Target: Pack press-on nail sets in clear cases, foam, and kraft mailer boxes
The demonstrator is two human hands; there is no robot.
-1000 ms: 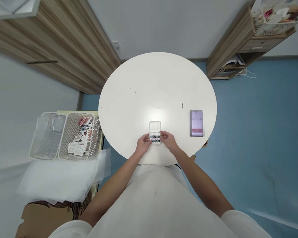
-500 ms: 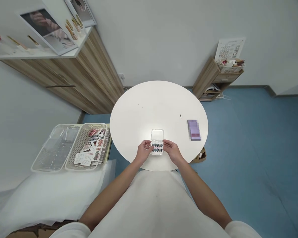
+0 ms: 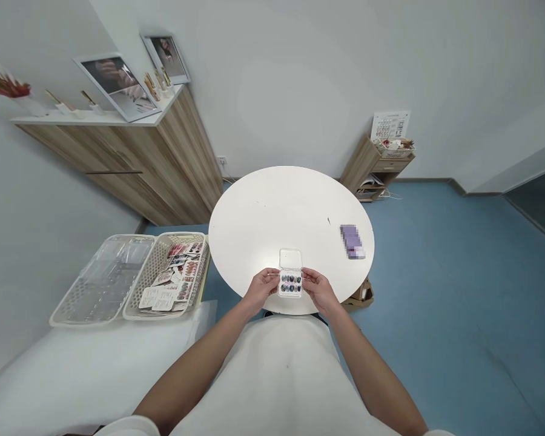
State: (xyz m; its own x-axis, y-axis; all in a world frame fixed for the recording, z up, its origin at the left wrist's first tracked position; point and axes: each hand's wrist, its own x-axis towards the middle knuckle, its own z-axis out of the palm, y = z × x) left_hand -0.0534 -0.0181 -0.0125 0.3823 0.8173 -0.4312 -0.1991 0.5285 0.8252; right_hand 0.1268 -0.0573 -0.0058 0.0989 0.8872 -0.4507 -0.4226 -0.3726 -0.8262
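Note:
A small clear case [image 3: 290,294] with its lid raised shows two rows of dark and pale nail tips inside. It is near the front edge of the round white table [image 3: 295,203]. My left hand [image 3: 264,287] grips the case by its left side, fingers closed on the edge. On the opposite side, my right hand [image 3: 318,289] pinches the right edge. The open lid points away from me, toward the middle of the table.
A purple blurred item [image 3: 352,241] lies at the table's right. Left of the table, one basket [image 3: 138,275] holds printed cards, another [image 3: 68,306] clear plastic cases. Behind stand a wooden cabinet [image 3: 181,151] and a small shelf unit [image 3: 358,163].
The view has tilted up a little. My left thumb has moved off the nail tips to the case's left edge, and both rows now show more fully.

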